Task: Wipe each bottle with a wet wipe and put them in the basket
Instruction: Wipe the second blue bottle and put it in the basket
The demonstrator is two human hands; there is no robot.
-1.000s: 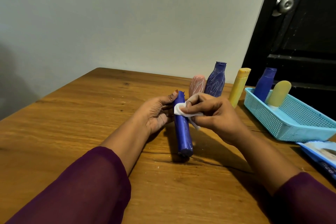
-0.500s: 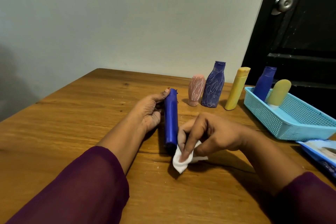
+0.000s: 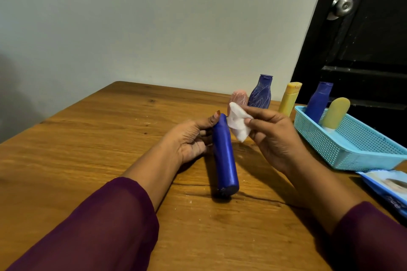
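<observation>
- I take the blue tube bottle point(image 3: 224, 156) as my landmark. It lies tilted over the wooden table point(image 3: 88, 160), with its flat end low and toward me and its narrow end lifted toward the wall. So its long axis runs from me to the wall, almost straight.
- My left hand point(image 3: 189, 141) is on the left side of the blue tube bottle and closed around its upper part, with the thumb on the narrow end. It is the hand that carries the bottle.
- My right hand point(image 3: 273, 136) is just to the right of the upper part and pinches a white wet wipe point(image 3: 237, 125) between thumb and fingers. The wipe hangs beside the narrow end; I cannot tell if it touches the bottle or is a little apart.
- I judge that the next stroke must go along the long axis, so the right hand, which is nearer to the free side, should do it.
- The light blue basket point(image 3: 352, 147) is to the right of the blue tube bottle, beyond my right hand. In it a dark blue bottle point(image 3: 318, 103) and a yellow-green bottle point(image 3: 337, 113) lean at the far end; the near part looks free.
- Behind the narrow end stand a pink bottle point(image 3: 239, 97), a patterned blue bottle point(image 3: 261, 92) and a yellow bottle point(image 3: 289, 99), so a stroke that goes too far could knock them.
- To the right and nearer to me lies the wipes pack point(image 3: 387, 187), at the table edge. The table to the left of the blue tube bottle is open room.
</observation>
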